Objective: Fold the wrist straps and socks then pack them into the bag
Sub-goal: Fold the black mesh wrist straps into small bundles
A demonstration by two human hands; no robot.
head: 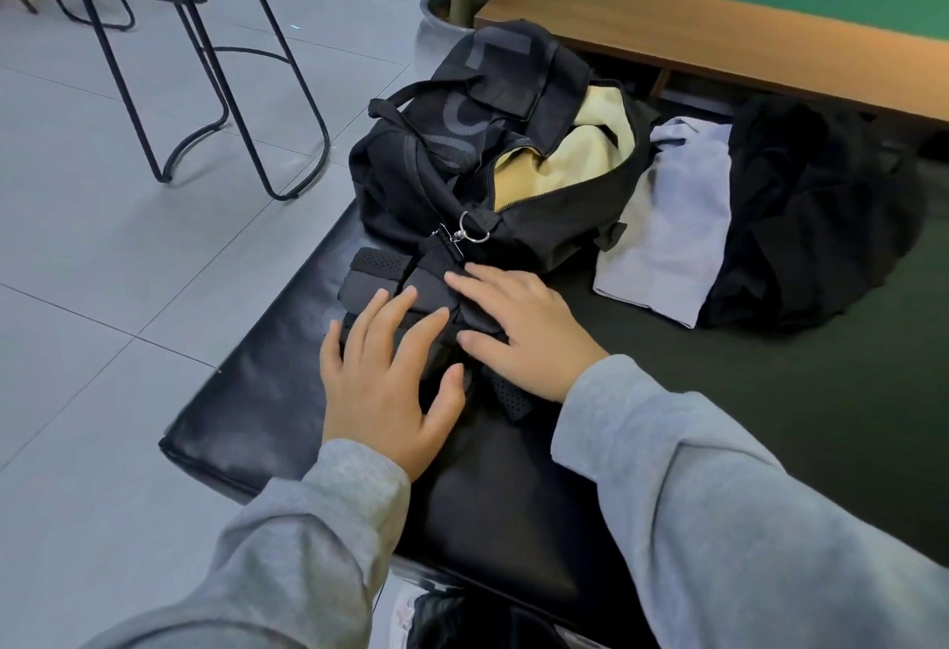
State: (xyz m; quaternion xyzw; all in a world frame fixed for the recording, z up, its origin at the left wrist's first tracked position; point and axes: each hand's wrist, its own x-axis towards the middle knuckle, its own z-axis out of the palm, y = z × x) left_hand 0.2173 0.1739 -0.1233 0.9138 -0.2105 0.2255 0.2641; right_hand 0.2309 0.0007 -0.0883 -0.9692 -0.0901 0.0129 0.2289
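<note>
Wrist straps (390, 284) — under both flat hands (by bag (513, 176)).

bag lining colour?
Pale yellow, seen through the open zip of the black bag; the lining shows best in the head view.

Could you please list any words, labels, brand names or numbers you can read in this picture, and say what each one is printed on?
No text can be read for certain.
The black bag bears large grey marks on its top panel and side, a blocky shape and a curved one, but they are partly folded and hidden, so no letter or word can be made out.
The wrist straps under the hands show no readable label.
</note>
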